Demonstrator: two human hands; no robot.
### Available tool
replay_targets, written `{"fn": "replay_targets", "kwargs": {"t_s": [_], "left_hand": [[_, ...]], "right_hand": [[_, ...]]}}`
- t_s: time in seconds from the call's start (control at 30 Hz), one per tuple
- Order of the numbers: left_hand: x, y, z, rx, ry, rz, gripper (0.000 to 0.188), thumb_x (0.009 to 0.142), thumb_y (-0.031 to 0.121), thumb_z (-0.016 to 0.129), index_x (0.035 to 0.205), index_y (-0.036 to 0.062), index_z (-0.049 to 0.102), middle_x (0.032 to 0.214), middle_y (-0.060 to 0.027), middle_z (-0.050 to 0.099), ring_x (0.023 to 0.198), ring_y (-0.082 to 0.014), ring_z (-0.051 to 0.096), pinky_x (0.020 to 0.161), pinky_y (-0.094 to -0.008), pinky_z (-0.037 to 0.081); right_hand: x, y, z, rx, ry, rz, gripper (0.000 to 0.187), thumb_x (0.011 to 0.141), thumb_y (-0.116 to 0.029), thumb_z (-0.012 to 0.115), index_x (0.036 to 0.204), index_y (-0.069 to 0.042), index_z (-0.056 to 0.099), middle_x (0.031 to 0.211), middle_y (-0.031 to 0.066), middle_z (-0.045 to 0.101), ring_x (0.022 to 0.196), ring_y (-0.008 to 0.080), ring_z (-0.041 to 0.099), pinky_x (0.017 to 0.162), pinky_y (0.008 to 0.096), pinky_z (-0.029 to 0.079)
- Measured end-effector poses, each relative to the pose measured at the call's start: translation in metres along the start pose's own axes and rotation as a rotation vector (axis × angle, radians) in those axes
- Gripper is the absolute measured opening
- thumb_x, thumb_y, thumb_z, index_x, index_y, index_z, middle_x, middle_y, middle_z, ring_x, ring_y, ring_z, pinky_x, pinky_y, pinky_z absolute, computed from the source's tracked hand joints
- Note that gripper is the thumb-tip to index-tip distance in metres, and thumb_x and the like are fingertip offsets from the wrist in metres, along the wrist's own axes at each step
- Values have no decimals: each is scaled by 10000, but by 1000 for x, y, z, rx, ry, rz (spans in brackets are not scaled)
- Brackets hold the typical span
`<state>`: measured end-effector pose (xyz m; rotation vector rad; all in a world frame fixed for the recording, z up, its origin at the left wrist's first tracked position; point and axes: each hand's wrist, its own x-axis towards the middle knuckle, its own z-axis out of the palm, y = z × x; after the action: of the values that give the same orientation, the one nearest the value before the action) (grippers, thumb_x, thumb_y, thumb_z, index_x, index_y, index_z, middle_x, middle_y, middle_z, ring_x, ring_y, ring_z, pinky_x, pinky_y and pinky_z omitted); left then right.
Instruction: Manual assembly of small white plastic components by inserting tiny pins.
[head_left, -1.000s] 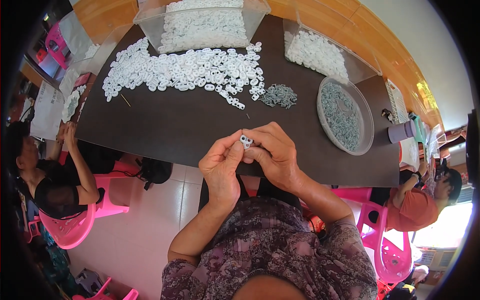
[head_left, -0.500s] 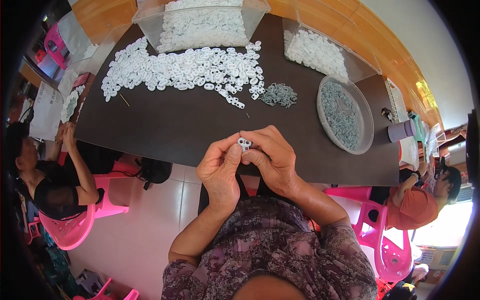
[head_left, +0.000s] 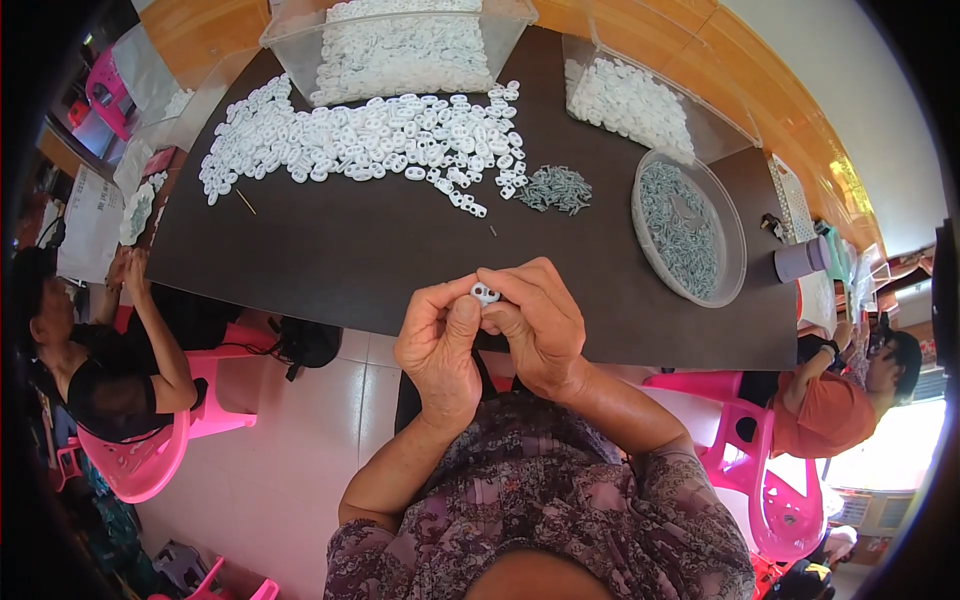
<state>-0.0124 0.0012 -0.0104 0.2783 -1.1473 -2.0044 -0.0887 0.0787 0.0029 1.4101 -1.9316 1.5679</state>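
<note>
Just over the table's near edge, my two hands meet around a small white plastic piece with two round holes (head_left: 484, 292). My left hand (head_left: 438, 350) pinches it from the left, thumb raised along its side. From the other side my right hand (head_left: 545, 325) grips the same piece between thumb and fingers. The fingers cover most of it, so I cannot tell whether a second part sits inside. Beyond the hands lie a wide spread of similar white two-holed pieces (head_left: 350, 140) and a small heap of thin grey spring-like parts (head_left: 556, 190).
A clear bin of white pieces (head_left: 290, 38) stands at the back, another clear bin (head_left: 720, 135) at back right. A round tub of grey parts (head_left: 741, 250) and a grey-purple cup (head_left: 803, 261) are on the right. People sit at left (head_left: 115, 380) and right (head_left: 830, 410).
The white piece has tilted and sunk deeper between my fingers, so less of it shows. My right hand has shifted slightly down and left.
</note>
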Motion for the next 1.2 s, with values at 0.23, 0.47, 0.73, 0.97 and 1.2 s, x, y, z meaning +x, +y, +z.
{"fn": "replay_targets", "kwargs": {"t_s": [0.23, 0.47, 0.73, 0.97, 1.2], "left_hand": [[-1, 8, 3, 4, 7, -6, 159, 904, 68, 576, 1024, -36, 588, 931, -50, 617, 835, -80, 563, 773, -216, 455], [-8, 5, 3, 132, 13, 21, 189, 926, 93, 547, 1056, -41, 577, 960, -49, 601, 857, -80, 542, 796, -214, 439], [-16, -1, 1, 229, -55, 238, 207, 947, 131, 517, 1057, -40, 551, 872, -20, 544, 777, -67, 477, 732, -212, 412], [-16, -3, 3, 290, -34, 317, 205, 948, 143, 517, 1037, -38, 554, 871, -31, 526, 783, -82, 464, 726, -219, 400], [-14, -2, 3, 324, -38, 292, 201, 950, 130, 511, 1038, -38, 575, 898, -28, 538, 812, -81, 470, 750, -215, 397]], "right_hand": [[-2, -8, -3, 71, -31, 128, 306, 753, -14, 682, 1041, 23, 586, 872, 113, 617, 709, 249, 554, 617, 316, 451], [-1, -5, 5, -34, 38, -31, 283, 770, -65, 682, 1010, 37, 572, 860, 128, 607, 721, 276, 563, 633, 340, 457], [-3, -8, 5, -56, 83, -162, 228, 809, -86, 644, 987, 27, 557, 848, 128, 597, 703, 269, 559, 629, 347, 460], [-4, -11, 6, -21, 83, -137, 215, 796, -53, 648, 979, 23, 562, 838, 125, 596, 684, 261, 555, 603, 337, 457], [-3, -8, 5, -11, 93, -122, 217, 781, -19, 648, 978, 28, 570, 835, 128, 603, 683, 263, 563, 604, 332, 455]]}}
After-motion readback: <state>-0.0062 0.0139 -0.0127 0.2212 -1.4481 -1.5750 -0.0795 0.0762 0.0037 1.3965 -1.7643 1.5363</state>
